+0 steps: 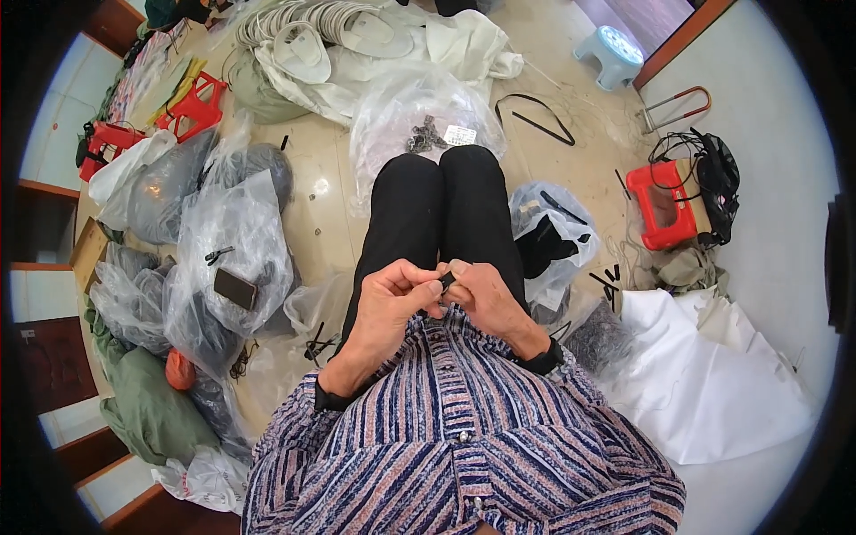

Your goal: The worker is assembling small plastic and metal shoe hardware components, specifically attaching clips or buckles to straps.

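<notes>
I sit with my legs in black trousers (446, 214) stretched out over a tiled floor. My left hand (392, 299) and my right hand (481, 294) meet over my lap. Both pinch a small black piece (447, 281) between their fingertips. My striped sleeves reach down to the wrists. How the piece is shaped is hidden by my fingers.
Clear plastic bags (223, 259) with dark contents lie at my left, a dark phone (234, 288) on one. Another bag (419, 125) lies beyond my knees. Red stools (664, 205) stand right and far left, a white cloth (704, 374) at my right, pale soles (312, 36) at the back.
</notes>
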`<state>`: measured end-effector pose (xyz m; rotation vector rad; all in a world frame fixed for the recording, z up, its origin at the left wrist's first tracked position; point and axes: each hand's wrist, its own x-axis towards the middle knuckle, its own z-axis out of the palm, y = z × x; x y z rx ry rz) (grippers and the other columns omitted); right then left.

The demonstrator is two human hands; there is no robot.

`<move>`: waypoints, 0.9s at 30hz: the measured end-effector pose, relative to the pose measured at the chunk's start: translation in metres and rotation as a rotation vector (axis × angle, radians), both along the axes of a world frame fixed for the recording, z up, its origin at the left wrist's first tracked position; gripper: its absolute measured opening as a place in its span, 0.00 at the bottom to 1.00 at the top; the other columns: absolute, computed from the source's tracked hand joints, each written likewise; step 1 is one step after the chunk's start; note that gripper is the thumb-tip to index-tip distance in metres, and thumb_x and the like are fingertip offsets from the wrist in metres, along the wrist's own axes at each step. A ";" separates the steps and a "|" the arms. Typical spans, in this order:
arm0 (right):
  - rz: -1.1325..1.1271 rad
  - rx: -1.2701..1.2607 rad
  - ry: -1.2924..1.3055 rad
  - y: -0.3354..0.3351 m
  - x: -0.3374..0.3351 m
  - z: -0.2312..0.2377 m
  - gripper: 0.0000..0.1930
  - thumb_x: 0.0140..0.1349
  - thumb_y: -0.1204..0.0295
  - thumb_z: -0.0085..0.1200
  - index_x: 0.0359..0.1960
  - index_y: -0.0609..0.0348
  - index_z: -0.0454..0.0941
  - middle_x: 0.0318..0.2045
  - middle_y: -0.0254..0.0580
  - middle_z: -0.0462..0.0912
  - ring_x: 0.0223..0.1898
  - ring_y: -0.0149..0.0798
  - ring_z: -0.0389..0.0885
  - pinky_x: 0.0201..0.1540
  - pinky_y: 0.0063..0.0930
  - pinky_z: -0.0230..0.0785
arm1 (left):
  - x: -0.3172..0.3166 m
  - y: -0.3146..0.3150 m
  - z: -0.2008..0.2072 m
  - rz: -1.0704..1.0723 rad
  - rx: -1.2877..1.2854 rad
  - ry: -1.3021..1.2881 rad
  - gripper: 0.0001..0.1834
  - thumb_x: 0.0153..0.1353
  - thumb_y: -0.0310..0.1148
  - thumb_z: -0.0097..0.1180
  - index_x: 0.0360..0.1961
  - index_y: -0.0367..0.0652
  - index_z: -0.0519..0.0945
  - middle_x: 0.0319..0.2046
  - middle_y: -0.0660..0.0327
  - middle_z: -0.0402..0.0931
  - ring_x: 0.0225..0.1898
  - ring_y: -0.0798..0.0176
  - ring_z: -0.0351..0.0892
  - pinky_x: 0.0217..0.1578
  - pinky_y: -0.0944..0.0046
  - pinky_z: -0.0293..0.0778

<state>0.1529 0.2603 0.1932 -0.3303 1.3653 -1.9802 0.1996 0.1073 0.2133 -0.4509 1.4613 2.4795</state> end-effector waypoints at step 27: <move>0.125 0.725 1.534 -0.005 0.013 0.028 0.07 0.51 0.72 0.47 0.22 0.63 0.73 0.21 0.43 0.71 0.29 0.42 0.67 0.38 0.35 0.58 | 0.027 0.000 0.007 -0.050 -0.705 0.102 0.09 0.52 0.24 0.52 0.35 0.34 0.77 0.26 0.57 0.75 0.23 0.71 0.74 0.24 0.71 0.70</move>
